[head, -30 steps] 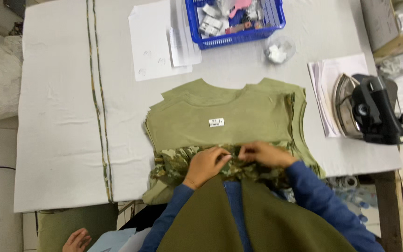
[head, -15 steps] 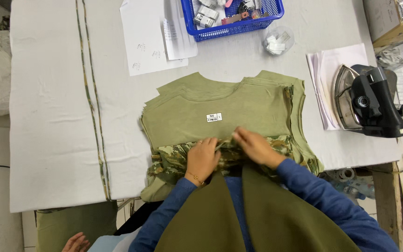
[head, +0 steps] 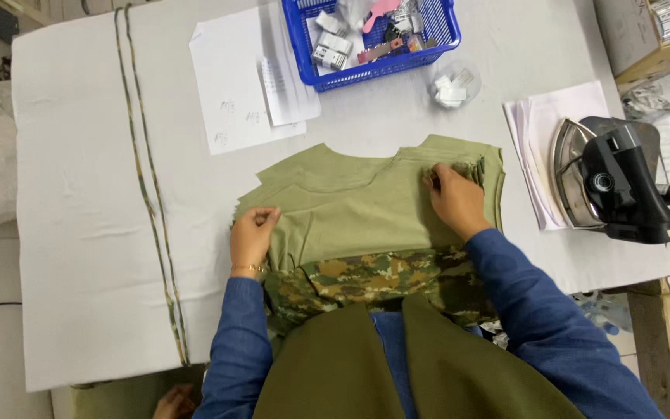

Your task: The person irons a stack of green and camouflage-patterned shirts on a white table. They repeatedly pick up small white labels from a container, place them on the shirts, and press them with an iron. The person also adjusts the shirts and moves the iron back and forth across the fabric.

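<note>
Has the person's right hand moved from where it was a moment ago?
Yes. The right hand has left the camouflage fabric and gone up to the far right corner of the olive fabric pieces.
</note>
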